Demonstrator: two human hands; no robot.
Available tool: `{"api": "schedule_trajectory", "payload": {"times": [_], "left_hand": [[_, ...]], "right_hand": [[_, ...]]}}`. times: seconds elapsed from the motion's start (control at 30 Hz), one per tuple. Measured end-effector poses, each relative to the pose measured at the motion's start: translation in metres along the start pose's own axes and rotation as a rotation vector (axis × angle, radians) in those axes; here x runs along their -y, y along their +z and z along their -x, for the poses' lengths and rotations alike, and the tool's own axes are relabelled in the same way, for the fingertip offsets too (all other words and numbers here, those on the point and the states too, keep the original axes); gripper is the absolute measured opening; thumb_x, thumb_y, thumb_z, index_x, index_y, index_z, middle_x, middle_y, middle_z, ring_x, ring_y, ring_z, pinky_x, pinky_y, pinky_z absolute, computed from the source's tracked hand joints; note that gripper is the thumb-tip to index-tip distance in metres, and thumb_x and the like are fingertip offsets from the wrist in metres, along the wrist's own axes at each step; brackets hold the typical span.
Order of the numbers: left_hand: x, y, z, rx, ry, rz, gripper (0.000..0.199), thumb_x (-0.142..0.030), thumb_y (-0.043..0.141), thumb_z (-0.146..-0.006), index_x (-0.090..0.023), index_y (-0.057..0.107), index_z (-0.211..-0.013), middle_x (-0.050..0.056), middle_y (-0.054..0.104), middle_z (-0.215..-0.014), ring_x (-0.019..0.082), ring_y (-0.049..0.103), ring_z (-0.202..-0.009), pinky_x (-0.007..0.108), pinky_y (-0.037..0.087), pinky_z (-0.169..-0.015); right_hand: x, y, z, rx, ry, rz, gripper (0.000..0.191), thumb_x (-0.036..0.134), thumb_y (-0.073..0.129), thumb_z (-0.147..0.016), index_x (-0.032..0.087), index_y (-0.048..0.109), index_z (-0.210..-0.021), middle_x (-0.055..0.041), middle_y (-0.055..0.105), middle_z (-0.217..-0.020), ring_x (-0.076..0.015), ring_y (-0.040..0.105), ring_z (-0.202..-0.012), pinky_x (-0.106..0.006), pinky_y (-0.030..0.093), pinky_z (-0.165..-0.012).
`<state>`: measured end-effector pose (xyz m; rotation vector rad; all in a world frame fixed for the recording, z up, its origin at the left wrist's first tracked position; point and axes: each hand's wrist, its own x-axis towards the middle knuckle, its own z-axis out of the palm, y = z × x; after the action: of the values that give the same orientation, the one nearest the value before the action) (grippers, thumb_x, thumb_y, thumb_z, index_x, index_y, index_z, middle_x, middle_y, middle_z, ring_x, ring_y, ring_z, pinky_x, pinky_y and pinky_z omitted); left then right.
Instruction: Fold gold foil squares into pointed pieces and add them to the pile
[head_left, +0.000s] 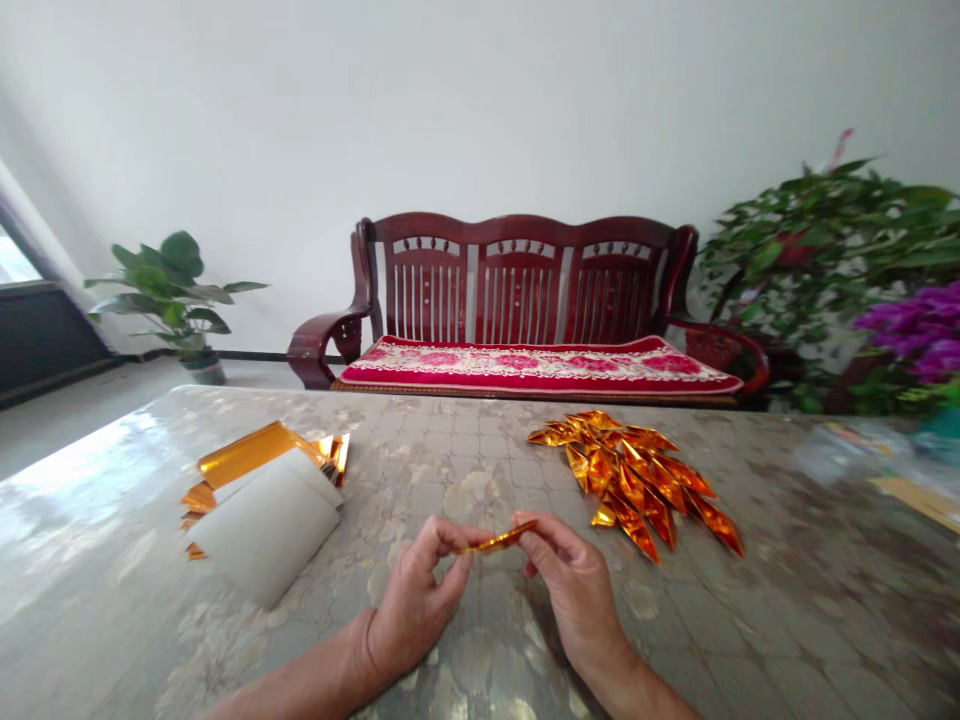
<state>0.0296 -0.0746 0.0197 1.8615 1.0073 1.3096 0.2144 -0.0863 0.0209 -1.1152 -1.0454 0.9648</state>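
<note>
Between my hands, above the near middle of the table, is a narrow folded piece of gold foil paper (pixel 495 543). My left hand (pixel 420 590) pinches its left end between thumb and fingers. Its right end is gripped by my right hand (pixel 574 580), thumb on the near side. To the right lies a pile of folded gold foil pieces (pixel 634 475), pointed at their ends and shiny orange-gold. On the left rests a stack of foil paper sheets (pixel 274 520), some white side up, others showing gold.
The table (pixel 450 450) has a patterned, glossy cover. Clear plastic bags (pixel 847 455) sit at its right side. Behind it stands a dark red wooden bench (pixel 517 290) with a red floral cushion (pixel 540 365). Potted plants (pixel 169 290) flank the bench.
</note>
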Motion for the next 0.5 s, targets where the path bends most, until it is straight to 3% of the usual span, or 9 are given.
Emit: {"api": "schedule_trajectory", "payload": {"times": [0.13, 0.3, 0.37, 0.5], "left_hand": [[0.010, 0.000, -0.005, -0.038, -0.143, 0.117, 0.009, -0.025, 0.054, -0.092, -0.021, 0.054, -0.084, 0.005, 0.075, -0.096, 0.014, 0.071, -0.078, 0.023, 0.054, -0.068], [0.006, 0.001, -0.011, -0.012, -0.318, 0.310, 0.024, -0.041, 0.061, -0.089, -0.019, 0.052, -0.085, -0.004, 0.064, -0.057, 0.009, 0.055, -0.044, 0.015, 0.038, -0.042], [0.002, 0.004, -0.013, 0.008, -0.370, 0.411, 0.032, -0.046, 0.067, -0.084, -0.019, 0.051, -0.083, -0.003, 0.065, -0.055, 0.009, 0.053, -0.040, 0.016, 0.039, -0.040], [-0.003, 0.009, -0.015, 0.025, -0.435, 0.497, 0.034, -0.043, 0.077, -0.073, -0.016, 0.060, -0.086, 0.003, 0.073, -0.066, 0.013, 0.064, -0.052, 0.020, 0.050, -0.050]], "right_hand": [[0.002, -0.002, 0.000, 0.050, -0.055, 0.032, 0.026, 0.044, 0.075, -0.078, 0.021, 0.080, -0.089, -0.0042, 0.071, -0.087, -0.0104, 0.052, -0.055, -0.021, 0.044, -0.048], [0.000, -0.003, -0.004, 0.065, -0.091, 0.078, 0.020, 0.039, 0.071, -0.081, 0.021, 0.078, -0.087, -0.0008, 0.065, -0.071, -0.0106, 0.050, -0.053, -0.020, 0.039, -0.047], [0.000, -0.003, -0.005, 0.069, -0.116, 0.106, 0.017, 0.036, 0.070, -0.082, 0.021, 0.077, -0.083, -0.0003, 0.064, -0.069, -0.0115, 0.052, -0.055, -0.020, 0.040, -0.048], [0.002, -0.002, -0.007, 0.102, -0.132, 0.140, 0.016, 0.034, 0.067, -0.083, 0.021, 0.076, -0.079, -0.0001, 0.064, -0.067, -0.0129, 0.057, -0.058, -0.021, 0.042, -0.051]]}}
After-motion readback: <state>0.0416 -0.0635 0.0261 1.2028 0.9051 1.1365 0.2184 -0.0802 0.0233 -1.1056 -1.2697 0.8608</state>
